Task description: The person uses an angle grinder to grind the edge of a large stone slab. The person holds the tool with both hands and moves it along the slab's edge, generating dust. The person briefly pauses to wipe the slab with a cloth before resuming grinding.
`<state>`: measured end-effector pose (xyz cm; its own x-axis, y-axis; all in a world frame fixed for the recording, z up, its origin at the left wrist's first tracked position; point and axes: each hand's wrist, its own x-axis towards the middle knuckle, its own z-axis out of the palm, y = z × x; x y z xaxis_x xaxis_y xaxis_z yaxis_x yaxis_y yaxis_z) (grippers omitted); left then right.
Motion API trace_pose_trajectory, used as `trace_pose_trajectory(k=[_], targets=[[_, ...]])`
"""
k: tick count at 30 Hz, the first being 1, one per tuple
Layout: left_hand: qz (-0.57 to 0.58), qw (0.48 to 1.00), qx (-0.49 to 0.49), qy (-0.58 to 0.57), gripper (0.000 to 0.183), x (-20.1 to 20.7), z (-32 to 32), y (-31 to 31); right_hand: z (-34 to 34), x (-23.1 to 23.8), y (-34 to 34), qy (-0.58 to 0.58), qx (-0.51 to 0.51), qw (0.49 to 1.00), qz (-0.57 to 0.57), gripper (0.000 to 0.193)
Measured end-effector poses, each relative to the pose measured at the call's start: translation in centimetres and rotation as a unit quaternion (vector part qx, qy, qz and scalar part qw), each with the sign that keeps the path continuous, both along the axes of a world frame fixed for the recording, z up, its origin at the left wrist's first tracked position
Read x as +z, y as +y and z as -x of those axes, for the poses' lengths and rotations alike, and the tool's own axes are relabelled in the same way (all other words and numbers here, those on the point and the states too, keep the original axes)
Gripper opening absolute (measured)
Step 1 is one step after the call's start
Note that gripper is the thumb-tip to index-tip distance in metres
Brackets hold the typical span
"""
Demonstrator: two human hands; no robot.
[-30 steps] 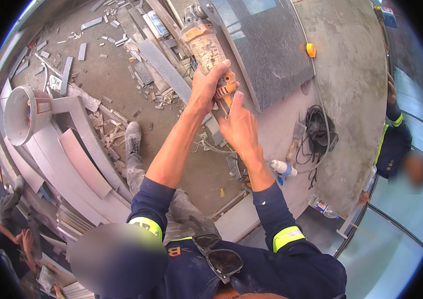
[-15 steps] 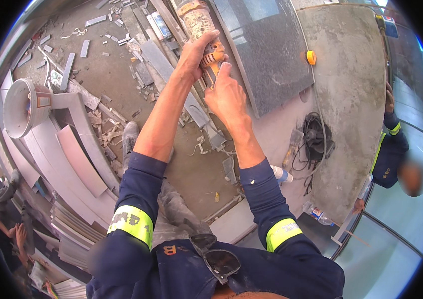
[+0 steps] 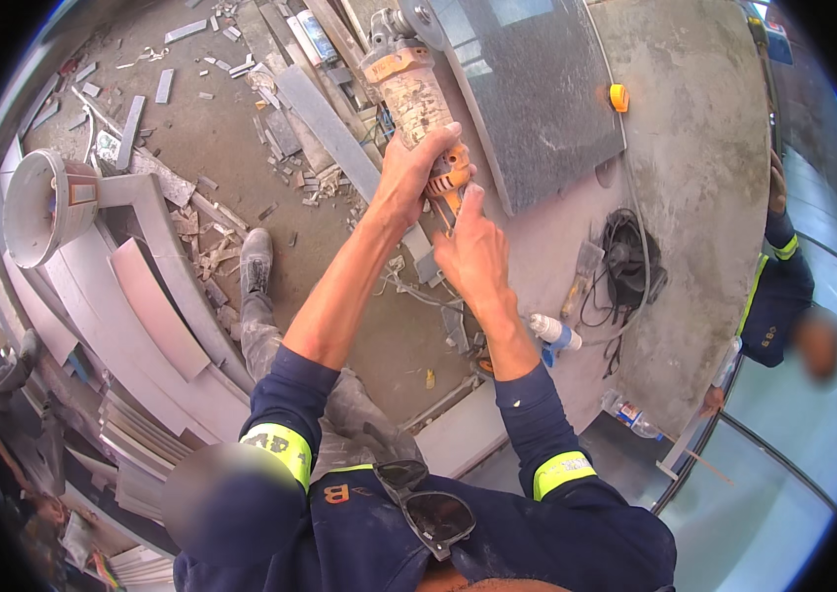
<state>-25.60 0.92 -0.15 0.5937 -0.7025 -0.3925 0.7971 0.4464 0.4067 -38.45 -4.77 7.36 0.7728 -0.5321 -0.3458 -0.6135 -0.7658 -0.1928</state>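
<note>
In both hands, grinder, disc beyond grip

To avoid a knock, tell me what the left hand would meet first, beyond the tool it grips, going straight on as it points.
Beyond the dusty orange angle grinder, the left hand would probably meet the flat dark grey stone slab, though depth is unclear.

Site type: construction site or building workshop. Indicators: offcuts strewn at upper left; a bucket at left; panels stacked at lower left; a grinder and dark slab at top centre.
</note>
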Motion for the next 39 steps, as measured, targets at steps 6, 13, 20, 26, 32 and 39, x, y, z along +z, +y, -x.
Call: trace_pose_trajectory(k=[6,13,20,26,32,39], targets=[[0.021,0.999,0.014,0.037,0.044,0.2,0.9,-0.2,0.8,0.1,-0.2,-0.007,0.01,1.0,0.003,0.071],[-0.006,1.0,0.019,-0.009,0.041,-0.2,-2.4,-0.6,-3.0,0.2,-0.2,0.015,-0.005,1.0,-0.008,0.07],[0.017,1.0,0.015,-0.016,0.044,-1.2,-7.9,-1.0,-8.4,0.3,0.2,0.006,-0.002,1.0,-0.009,0.062],[0.005,1.0,0.007,-0.008,0.043,-1.6,-10.7,-1.5,-10.7,0.3,0.2,-0.006,0.006,1.0,-0.009,0.062],[0.0,1.0,-0.004,-0.012,0.044,-0.5,-4.3,0.2,-4.8,0.6,1.1,0.016,-0.016,1.0,-0.022,0.063],[-0.032,0.999,0.039,0.009,0.039,-0.4,-2.2,-0.5,-3.0,-0.1,0.9,0.021,-0.014,1.0,0.015,0.066]])
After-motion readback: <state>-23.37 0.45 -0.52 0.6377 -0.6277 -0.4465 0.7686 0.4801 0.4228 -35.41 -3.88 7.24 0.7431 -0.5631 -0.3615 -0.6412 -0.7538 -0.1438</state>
